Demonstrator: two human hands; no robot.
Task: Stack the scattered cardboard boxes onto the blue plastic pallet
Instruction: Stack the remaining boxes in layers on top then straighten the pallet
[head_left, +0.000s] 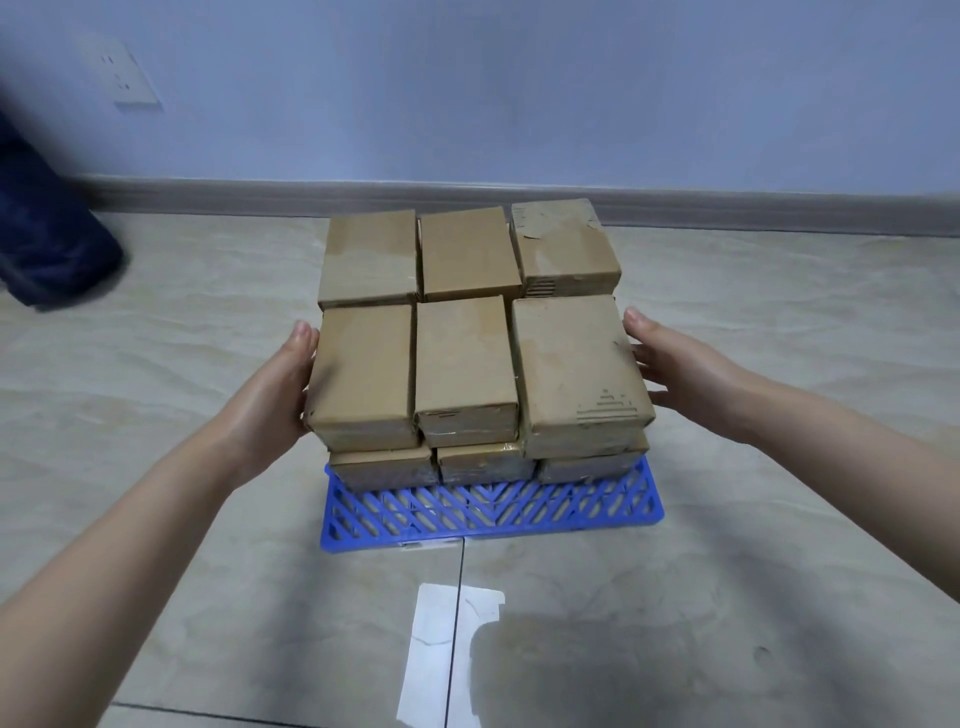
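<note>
Two bare hands flank a stack of cardboard boxes (467, 358) on the blue plastic pallet (488, 512), which lies flat on the tiled floor (727, 571) near the wall. The top layer holds six boxes in two rows of three, set close side by side. More boxes show beneath along the front edge, though how many layers lie under the top cannot be counted from this angle.

The left hand (275, 384) lies flat against the left side of the front-left box, its grip apart with the fingers straight and curled round nothing. The right hand (680, 369) is just beside the right side of the front-right box, its grip likewise apart. Whether its palm touches the cardboard is hard to tell.

No loose box is in view on the floor, so the stacking looks all but done. What is left appears to be squaring the rows, as the front-right box overhangs the one below. A strip of the pallet's grid stays bare at the front. A dark blue bundle (47, 234) lies well apart at far left, under a wall socket (127, 78).
</note>
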